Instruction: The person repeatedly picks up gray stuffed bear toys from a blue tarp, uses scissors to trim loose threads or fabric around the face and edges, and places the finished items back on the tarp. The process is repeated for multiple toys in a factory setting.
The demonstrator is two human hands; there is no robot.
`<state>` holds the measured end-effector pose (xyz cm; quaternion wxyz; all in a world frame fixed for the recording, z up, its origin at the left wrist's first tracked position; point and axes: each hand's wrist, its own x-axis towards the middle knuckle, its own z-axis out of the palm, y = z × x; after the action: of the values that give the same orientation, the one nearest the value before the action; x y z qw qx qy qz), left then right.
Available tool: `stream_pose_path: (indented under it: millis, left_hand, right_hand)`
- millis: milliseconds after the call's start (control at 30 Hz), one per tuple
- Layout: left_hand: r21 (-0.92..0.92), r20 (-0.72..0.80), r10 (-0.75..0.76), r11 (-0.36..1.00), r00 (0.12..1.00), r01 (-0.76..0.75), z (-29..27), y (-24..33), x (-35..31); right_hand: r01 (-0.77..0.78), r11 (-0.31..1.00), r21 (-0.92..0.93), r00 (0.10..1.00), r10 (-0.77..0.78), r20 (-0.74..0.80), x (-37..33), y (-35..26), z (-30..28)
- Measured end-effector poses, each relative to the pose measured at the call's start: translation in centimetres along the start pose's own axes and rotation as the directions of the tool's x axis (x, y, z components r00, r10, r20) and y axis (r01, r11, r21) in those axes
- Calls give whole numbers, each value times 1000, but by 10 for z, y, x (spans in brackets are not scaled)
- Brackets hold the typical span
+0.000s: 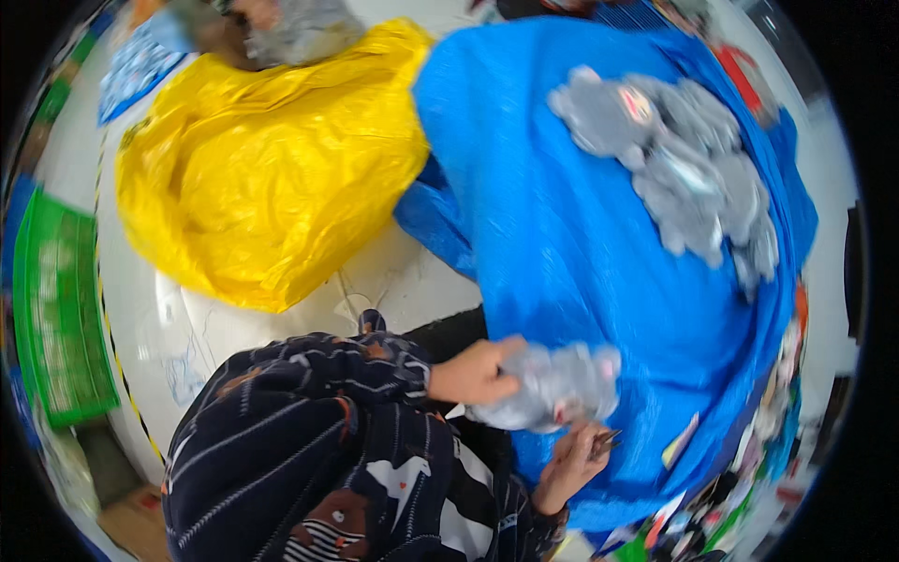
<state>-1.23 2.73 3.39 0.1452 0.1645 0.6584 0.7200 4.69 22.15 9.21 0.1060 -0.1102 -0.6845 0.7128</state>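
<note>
My left hand [478,373] is closed on one end of a grey plush toy [543,379], which is smeared by motion. The toy is held over the near edge of a blue plastic sheet [552,253]. Against the toy's near side is my right hand [569,461], with its fingers closed round thread snips [607,443]; their dark metal tips stick out to the right. Farther off, on the right part of the blue sheet, lies a heap of similar grey plush toys [693,178].
A large yellow plastic sack [272,169] spreads over the floor at the far left. A green plastic crate [64,309] stands by the left edge. Loose threads [187,356] lie on the white floor. Colourful scraps [693,525] crowd the lower right. Another person's hand [255,13] shows at the top.
</note>
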Motion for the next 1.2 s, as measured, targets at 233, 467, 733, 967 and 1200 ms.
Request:
stream_pose_path:
  millis: [233, 467, 733, 967, 1200]
  left_hand:
    - [-612, -32, -353, 746, 935, 261, -2, -10, -1]
    - [-248, -208, -76, 968, 975, 23, -8, -14, 4]
    - [13, -448, -56, 998, 892, 69, -45, 15, 25]
    - [-494, -379, -564, 794, 734, 355, -49, 22, 45]
    - [-217, 61, -411, 884, 909, 414, -58, 7, 29]
  right_hand:
    - [-14, 926, -377, 995, 49, 84, 3, 17, 16]
    - [-24, 973, -230, 998, 36, 46, -6, 26, 25]
    - [249, 761, -598, 949, -68, 309, 26, 43, 12]
    - [128, 950, -285, 953, -38, 302, 49, 49, 27]
    - [-142, 990, -15, 982, 143, 121, 53, 56, 31]
